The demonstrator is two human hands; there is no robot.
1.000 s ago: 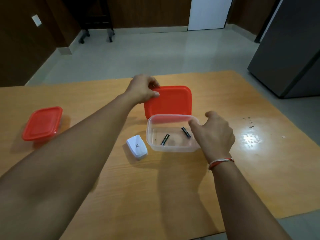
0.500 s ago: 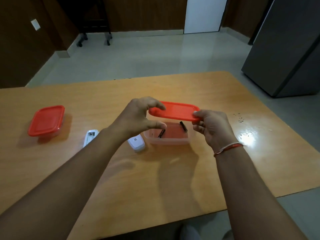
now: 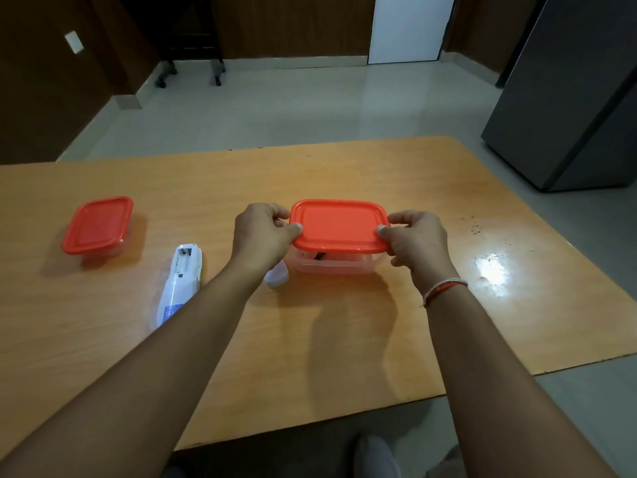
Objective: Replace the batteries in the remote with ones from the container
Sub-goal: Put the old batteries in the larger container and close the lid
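Both the left hand point(image 3: 263, 236) and right hand point(image 3: 415, 241) pinch the red rectangular plastic lid point(image 3: 339, 225) onto the clear plastic container point(image 3: 332, 263) between them. Step in hand appears to be closing; next, press the rim evenly. White remote point(image 3: 179, 284) lies open-backed left of the left hand.

A lid point(image 3: 339, 225) is sitting on top of a box point(image 3: 336, 263) in the middle of the table point(image 3: 344, 339). The remote point(image 3: 179, 284) is lying to its left. Another closed box point(image 3: 97, 226) is sitting near the left edge.

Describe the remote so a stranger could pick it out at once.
On the wooden table, look left of the clear container. The remote is the long white bar lying face down, its battery bay open, unlike the squat red-lidded box beyond it.
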